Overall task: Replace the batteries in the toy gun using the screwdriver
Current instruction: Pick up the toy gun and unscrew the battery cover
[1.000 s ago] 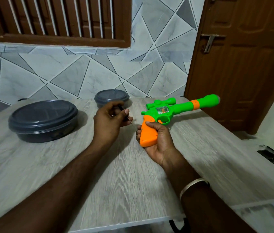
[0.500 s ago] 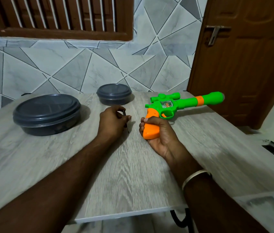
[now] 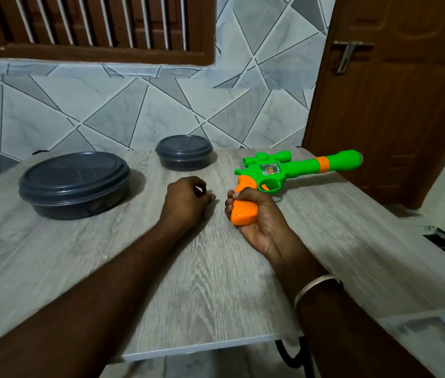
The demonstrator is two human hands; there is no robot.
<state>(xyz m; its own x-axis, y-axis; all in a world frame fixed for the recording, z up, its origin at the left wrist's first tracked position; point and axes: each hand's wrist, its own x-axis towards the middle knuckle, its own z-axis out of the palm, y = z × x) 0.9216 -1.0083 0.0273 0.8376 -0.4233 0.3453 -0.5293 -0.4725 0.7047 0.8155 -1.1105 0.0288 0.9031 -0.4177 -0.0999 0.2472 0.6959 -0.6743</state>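
Head view finds us seemingly before unscrewing: our right hand point(image 3: 259, 214) grips the toy gun point(image 3: 273, 173) by its orange handle point(image 3: 243, 211) right of table point(image 3: 216, 282) centre, left hand point(image 3: 186, 199) pinching what seems the screwdriver point(image 3: 203, 190), which next must be brought to that handle.

**Both hands on the table, toy gun held by its grip**

The right hand point(image 3: 259, 214) gripped the orange handle of the green toy gun point(image 3: 292, 170), its barrel pointing away to the right. The left hand point(image 3: 187, 199) rested on the grey wood-grain table point(image 3: 216, 282) just beside it, fingers curled round a small dark object point(image 3: 203, 190), mostly hidden. A large dark lidded container point(image 3: 74, 184) and a smaller one point(image 3: 184, 152) stood further back.
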